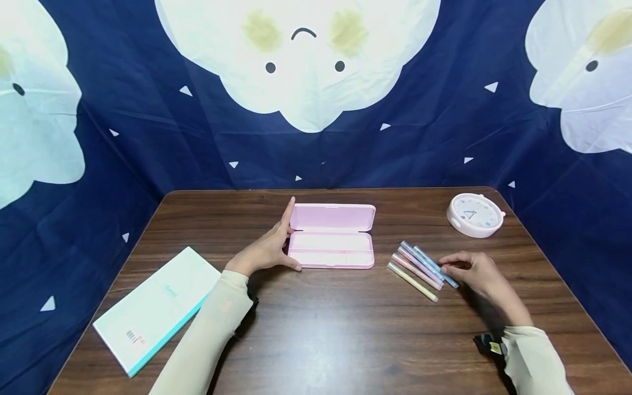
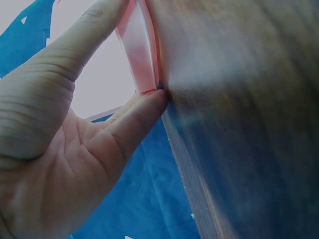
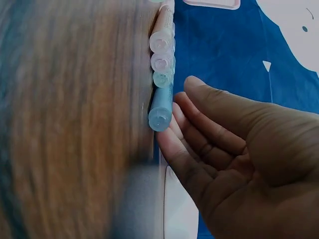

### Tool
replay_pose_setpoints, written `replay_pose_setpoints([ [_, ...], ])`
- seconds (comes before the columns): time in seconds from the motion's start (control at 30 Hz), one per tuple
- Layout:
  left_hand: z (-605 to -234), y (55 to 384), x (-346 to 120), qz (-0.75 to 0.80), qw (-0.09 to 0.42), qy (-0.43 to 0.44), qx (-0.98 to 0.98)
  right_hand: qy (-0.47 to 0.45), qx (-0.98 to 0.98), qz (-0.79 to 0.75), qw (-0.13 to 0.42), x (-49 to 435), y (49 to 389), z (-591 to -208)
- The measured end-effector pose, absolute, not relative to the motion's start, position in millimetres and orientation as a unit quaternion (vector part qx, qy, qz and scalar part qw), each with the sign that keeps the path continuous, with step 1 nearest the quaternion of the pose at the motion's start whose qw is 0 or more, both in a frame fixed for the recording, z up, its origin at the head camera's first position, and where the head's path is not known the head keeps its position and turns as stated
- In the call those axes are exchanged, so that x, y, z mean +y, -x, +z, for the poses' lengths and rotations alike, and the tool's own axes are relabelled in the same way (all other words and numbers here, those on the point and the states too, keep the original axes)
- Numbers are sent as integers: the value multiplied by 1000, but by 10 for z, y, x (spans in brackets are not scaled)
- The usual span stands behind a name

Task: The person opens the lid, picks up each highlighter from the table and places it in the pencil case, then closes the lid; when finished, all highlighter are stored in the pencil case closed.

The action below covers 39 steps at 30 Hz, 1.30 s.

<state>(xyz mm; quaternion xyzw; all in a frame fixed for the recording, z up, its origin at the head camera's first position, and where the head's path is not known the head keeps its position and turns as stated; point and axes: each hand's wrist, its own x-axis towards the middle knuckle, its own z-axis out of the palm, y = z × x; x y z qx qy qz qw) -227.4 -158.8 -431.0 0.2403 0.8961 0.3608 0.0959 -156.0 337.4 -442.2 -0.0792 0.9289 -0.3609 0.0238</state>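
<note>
An opened pink pencil case (image 1: 331,250) lies on the table, its lid (image 1: 333,218) tilted back. At its left end, my left hand (image 1: 266,248) spreads the thumb along the front corner and a straight finger beside the lid; in the left wrist view, the hand (image 2: 75,159) touches the pink edge (image 2: 139,55). My right hand (image 1: 474,269) reaches to the right end of several pastel pens. In the right wrist view, a finger touches the nearest blue pen (image 3: 162,107), while the thumb of the hand (image 3: 224,149) stays apart from it. A yellow pen (image 1: 412,282) lies nearest me.
A pale green boxed book or notebook (image 1: 163,307) with a barcode lies at the left, partly under the left sleeve (image 1: 212,334). A white round clock (image 1: 476,215) lies at the back right. Dark blue cloth with cloud shapes (image 1: 306,159) surrounds the wooden table (image 1: 316,340).
</note>
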Motion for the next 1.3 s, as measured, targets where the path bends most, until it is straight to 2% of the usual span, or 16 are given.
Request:
replay_pose_setpoints([
  [0.53, -4405, 2331, -1645, 380, 80, -273, 880, 92, 929, -356, 32, 3385, 1577, -4433],
  [1.13, -4313, 2278, -1587, 363, 91, -247, 894, 105, 951, -286, -43, 3370, 1593, -4442],
  [1.3, -4300, 2233, -1593, 368, 99, -235, 894, 100, 953, -285, -37, 3348, 1582, -4461],
])
